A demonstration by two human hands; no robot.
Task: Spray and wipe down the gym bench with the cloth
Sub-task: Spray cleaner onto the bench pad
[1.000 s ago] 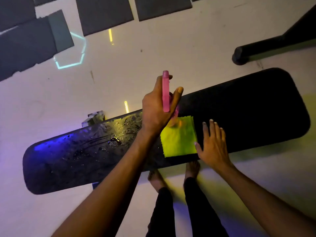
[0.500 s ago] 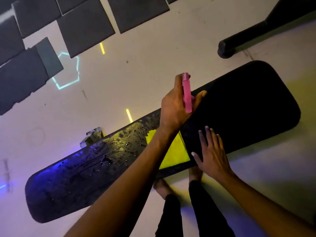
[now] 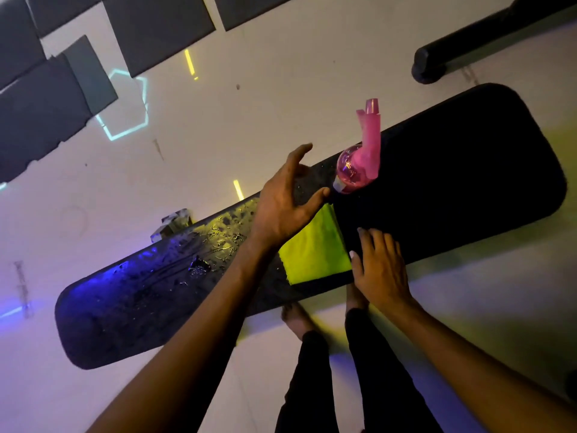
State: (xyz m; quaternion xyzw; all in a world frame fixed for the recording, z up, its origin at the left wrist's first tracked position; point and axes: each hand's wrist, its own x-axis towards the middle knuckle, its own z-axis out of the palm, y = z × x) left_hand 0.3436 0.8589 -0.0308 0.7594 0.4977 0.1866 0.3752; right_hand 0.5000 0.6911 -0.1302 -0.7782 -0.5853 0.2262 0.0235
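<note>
A long black gym bench (image 3: 468,170) runs across the head view from lower left to upper right; its left half is wet with droplets. A pink spray bottle (image 3: 359,165) stands on the bench near its far edge. My left hand (image 3: 285,203) hovers just left of the bottle, fingers spread and holding nothing. A folded yellow-green cloth (image 3: 315,251) lies on the bench near the front edge, partly under my left wrist. My right hand (image 3: 381,267) rests flat on the bench, its thumb touching the cloth's right edge.
Dark floor mats (image 3: 150,29) lie on the pale floor beyond the bench. A black equipment leg (image 3: 437,62) reaches in at the upper right. A clear block (image 3: 175,225) sits behind the bench. My bare feet (image 3: 296,317) stand at the bench's front edge.
My left hand set the pink spray bottle down on the bench and let go of it. My right hand stayed flat beside the cloth.
</note>
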